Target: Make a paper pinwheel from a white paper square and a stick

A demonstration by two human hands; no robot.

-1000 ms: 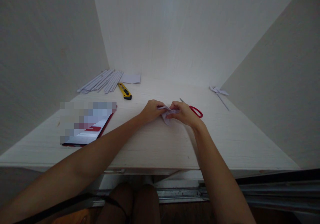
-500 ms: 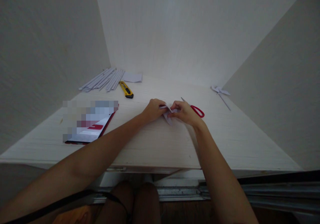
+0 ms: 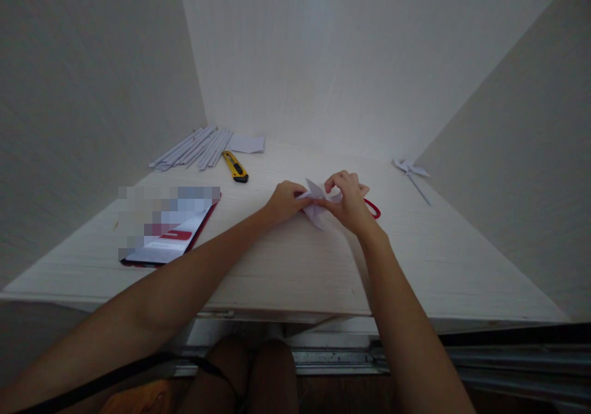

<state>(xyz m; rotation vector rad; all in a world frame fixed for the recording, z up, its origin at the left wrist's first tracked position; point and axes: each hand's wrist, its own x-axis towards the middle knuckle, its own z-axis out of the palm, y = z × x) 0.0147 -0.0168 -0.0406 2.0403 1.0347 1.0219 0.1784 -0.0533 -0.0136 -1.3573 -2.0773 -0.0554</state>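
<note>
Currently both hands pinch a part-folded white paper piece [image 3: 317, 207] just above the table [image 3: 286, 260]: left hand [image 3: 285, 200] and right hand [image 3: 349, 201], fingers clamped on it. One finished pinwheel [image 3: 410, 170] lies far right; rolled sticks [image 3: 191, 150] unused, so assembly looks midway.

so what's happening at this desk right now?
A person is folding a small white paper piece over the white desk, pinching it with the left hand and right hand. Red-handled scissors lie just behind the right hand. A yellow utility knife, rolled paper sticks and a finished paper pinwheel lie farther back.
</note>
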